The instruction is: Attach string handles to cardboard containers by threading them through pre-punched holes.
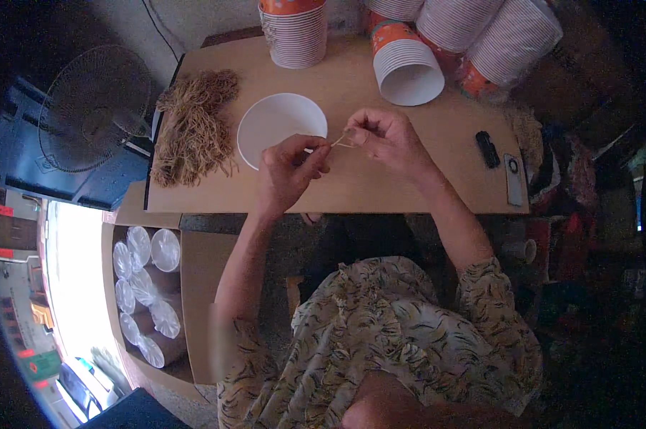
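Note:
My left hand and my right hand are raised over the table's near half, fingertips a short way apart. Each pinches part of a thin, pale brown piece of twine that spans the gap between them. Just behind my left hand is a round white paper tub with its mouth facing up; my hand hides part of its rim. To its left lies a loose heap of brown twine strands.
A tall stack of white and orange tubs stands at the back; another stack lies tipped. Plastic-wrapped stacks fill the back right. A black object lies at right. A cardboard box holds several wrapped tubs. A fan stands left.

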The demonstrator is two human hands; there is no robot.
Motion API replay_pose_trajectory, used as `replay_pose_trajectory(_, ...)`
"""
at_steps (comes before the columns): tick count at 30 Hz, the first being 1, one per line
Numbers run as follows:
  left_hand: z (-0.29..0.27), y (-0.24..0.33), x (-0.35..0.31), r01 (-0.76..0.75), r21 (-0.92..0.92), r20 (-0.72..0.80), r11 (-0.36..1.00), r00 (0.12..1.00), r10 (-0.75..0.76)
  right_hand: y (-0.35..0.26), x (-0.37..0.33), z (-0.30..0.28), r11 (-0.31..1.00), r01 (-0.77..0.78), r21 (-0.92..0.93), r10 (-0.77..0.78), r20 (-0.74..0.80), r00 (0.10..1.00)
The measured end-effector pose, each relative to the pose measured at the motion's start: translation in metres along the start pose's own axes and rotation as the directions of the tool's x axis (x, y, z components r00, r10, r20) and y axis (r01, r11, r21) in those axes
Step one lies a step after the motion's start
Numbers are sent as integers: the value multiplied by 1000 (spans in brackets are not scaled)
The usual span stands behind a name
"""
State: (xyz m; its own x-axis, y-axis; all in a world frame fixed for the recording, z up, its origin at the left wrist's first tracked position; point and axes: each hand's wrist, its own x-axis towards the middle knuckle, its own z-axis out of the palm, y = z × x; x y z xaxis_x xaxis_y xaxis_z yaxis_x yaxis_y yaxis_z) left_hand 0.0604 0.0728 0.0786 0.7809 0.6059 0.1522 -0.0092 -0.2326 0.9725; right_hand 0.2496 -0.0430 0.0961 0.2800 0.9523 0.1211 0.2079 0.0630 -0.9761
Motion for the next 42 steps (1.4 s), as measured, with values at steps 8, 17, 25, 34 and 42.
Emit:
replay_pose_trajectory(8,14,-7,-19,-42,-111,-94,993,995,32,12,-1,18,887,-253,387,258,39,965)
replay_pose_trajectory(17,25,-29,-27,-104,-164,-185,981,980,73,5,-7,38,829,-324,456,326,76,942)
replay_pose_trajectory(25,33,-31,-26,-169,-273,-294,947,952,85,14,-7,37,875,-321,364,312,84,946)
replay_pose_trajectory(34,31,-39,-29,-123,-101,-262,987,961,93,13,-4,31,872,-379,309,355,133,925)
replay_pose_trajectory(42,25,-20,-25,-114,-297,-212,948,976,51,13,-2,28,839,-387,383,347,171,922)
